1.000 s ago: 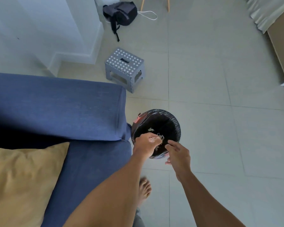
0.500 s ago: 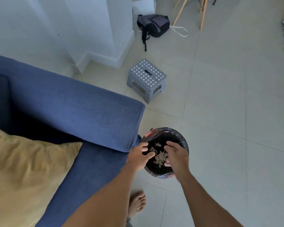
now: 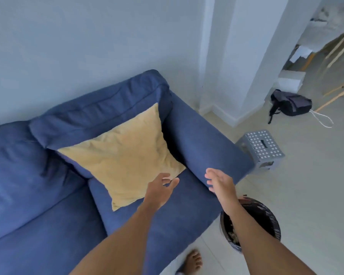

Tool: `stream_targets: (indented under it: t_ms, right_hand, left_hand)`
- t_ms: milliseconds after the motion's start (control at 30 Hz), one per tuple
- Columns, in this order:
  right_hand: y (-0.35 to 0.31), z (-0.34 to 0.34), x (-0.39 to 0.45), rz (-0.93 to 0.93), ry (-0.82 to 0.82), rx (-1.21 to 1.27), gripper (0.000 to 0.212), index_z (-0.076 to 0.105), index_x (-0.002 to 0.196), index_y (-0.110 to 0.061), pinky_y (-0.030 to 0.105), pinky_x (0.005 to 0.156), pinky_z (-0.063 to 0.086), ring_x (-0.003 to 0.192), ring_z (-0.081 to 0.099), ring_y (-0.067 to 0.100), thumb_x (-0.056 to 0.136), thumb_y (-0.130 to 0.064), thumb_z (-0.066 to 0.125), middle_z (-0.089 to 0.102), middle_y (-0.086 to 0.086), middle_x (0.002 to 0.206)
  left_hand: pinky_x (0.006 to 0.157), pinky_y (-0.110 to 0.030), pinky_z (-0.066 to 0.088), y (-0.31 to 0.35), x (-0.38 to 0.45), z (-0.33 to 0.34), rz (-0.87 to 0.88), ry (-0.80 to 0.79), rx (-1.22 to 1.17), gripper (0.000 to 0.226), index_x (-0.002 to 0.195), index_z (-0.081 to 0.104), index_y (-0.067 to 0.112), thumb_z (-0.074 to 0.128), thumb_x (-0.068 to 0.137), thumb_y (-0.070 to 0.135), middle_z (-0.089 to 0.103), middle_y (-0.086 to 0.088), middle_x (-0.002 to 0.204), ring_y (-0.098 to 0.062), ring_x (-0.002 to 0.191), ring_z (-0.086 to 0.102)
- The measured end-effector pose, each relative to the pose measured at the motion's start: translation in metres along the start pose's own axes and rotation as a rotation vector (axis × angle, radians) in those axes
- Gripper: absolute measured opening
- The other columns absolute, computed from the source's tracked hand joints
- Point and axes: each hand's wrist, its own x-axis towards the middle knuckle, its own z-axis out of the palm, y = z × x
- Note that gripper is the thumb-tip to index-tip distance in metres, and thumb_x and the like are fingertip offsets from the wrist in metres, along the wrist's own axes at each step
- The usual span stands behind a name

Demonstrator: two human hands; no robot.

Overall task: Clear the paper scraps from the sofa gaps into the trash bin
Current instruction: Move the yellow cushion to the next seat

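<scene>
**Both hands open over the blue sofa**

The person held both bare arms out over the sofa. The left hand was above the seat cushion, just by the lower corner of the yellow pillow. Its fingers were curled a little and spread apart. The grip was loose and open, and it held nothing. Whether the fingertips touched the pillow corner could not be told, because the picture was a bit blurry there.

The right hand was in front of the sofa's armrest, close to its front end. Its fingers were stretched out and spread. That grip was open too, with nothing in it.

The trash bin stood on the floor just beside the front corner of the sofa. It had a black bag in it. The right forearm crossed over the bin and hid part of it. Some pale paper scraps lay inside the bin, near its left wall.

The yellow pillow leaned in the sofa corner, against the back cushion and next to the armrest. A dark gap showed between the pillow and the armrest.

A bare foot stood on the floor near the sofa's front edge. A grey step stool with white dots sat on the floor past the armrest. A dark bag lay farther away by the wall.
</scene>
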Motion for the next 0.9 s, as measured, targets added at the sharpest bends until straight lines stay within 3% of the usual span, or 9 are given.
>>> stream_targets:
  t_ms: [100, 267, 400, 500, 667, 733, 800, 900]
  right_hand:
    - [-0.038, 0.038, -0.012, -0.092, -0.138, -0.068, 0.018, 0.074, 0.111, -0.032, 0.045, 0.103, 0.058, 0.11, 0.072, 0.018, 0.1, -0.043, 0.066, 0.077, -0.009, 0.112]
    - [-0.08, 0.101, 0.001, -0.143, -0.363, -0.132, 0.052, 0.063, 0.145, -0.026, 0.047, 0.12, 0.043, 0.134, 0.059, 0.017, 0.102, -0.055, 0.059, 0.067, -0.01, 0.135]
    - [-0.089, 0.138, 0.035, -0.1, -0.488, -0.153, 0.064, 0.048, 0.159, -0.026, 0.049, 0.126, 0.033, 0.149, 0.045, 0.019, 0.103, -0.056, 0.056, 0.051, -0.006, 0.159]
    - [-0.086, 0.156, 0.074, -0.077, -0.557, -0.263, 0.094, 0.035, 0.166, -0.029, 0.048, 0.127, 0.03, 0.155, 0.036, 0.016, 0.084, -0.057, 0.07, 0.035, -0.009, 0.17]
    - [-0.079, 0.174, 0.145, -0.025, -0.616, -0.433, 0.111, 0.004, 0.17, -0.042, 0.047, 0.127, 0.024, 0.163, 0.021, 0.022, 0.09, -0.036, 0.08, 0.015, -0.005, 0.179]
    - [-0.074, 0.18, 0.17, 0.022, -0.634, -0.447, 0.127, 0.002, 0.169, -0.046, 0.048, 0.129, 0.025, 0.163, 0.022, 0.021, 0.077, -0.047, 0.089, 0.014, -0.003, 0.179]
    - [-0.068, 0.184, 0.192, 0.05, -0.665, -0.453, 0.142, 0.005, 0.168, -0.05, 0.05, 0.129, 0.027, 0.162, 0.024, 0.018, 0.059, -0.058, 0.095, 0.018, -0.004, 0.178]
    - [-0.06, 0.191, 0.216, 0.014, -0.757, -0.441, 0.138, 0.018, 0.167, -0.049, 0.037, 0.121, 0.034, 0.152, 0.039, 0.009, 0.056, -0.056, 0.1, 0.04, -0.012, 0.168]
  left_hand:
    - [0.09, -0.029, 0.049, -0.014, -0.023, -0.064, -0.022, 0.129, -0.078, 0.064, 0.149, 0.051, 0.03, 0.069, 0.095, 0.06, 0.06, 0.005, 0.144, -0.018, 0.121, 0.061]
    - [0.102, -0.038, 0.05, -0.057, -0.035, -0.136, -0.11, 0.332, -0.155, 0.092, 0.164, 0.03, 0.029, 0.069, 0.09, 0.068, 0.045, 0.002, 0.164, -0.024, 0.142, 0.053]
    - [0.122, -0.046, 0.036, -0.089, -0.023, -0.161, -0.196, 0.418, -0.254, 0.112, 0.17, 0.013, 0.025, 0.075, 0.086, 0.067, 0.028, -0.001, 0.175, -0.026, 0.159, 0.033]
    - [0.126, -0.049, 0.033, -0.104, 0.005, -0.171, -0.264, 0.422, -0.29, 0.125, 0.171, 0.004, 0.026, 0.081, 0.082, 0.065, 0.017, 0.001, 0.178, -0.026, 0.162, 0.024]
    - [0.125, -0.047, 0.03, -0.126, 0.066, -0.17, -0.366, 0.341, -0.326, 0.131, 0.171, -0.005, 0.023, 0.089, 0.083, 0.045, 0.01, 0.0, 0.179, -0.028, 0.163, 0.02]
    - [0.121, -0.044, 0.035, -0.134, 0.086, -0.166, -0.409, 0.329, -0.309, 0.13, 0.171, -0.002, 0.022, 0.091, 0.081, 0.037, 0.017, 0.002, 0.177, -0.027, 0.161, 0.026]
    - [0.107, -0.038, 0.042, -0.139, 0.104, -0.164, -0.41, 0.317, -0.351, 0.129, 0.168, 0.008, 0.021, 0.094, 0.072, 0.031, 0.038, 0.008, 0.16, -0.024, 0.146, 0.041]
    - [0.103, -0.036, 0.042, -0.146, 0.126, -0.165, -0.391, 0.3, -0.417, 0.129, 0.164, 0.014, 0.023, 0.089, 0.059, 0.032, 0.042, 0.013, 0.14, -0.021, 0.137, 0.045]
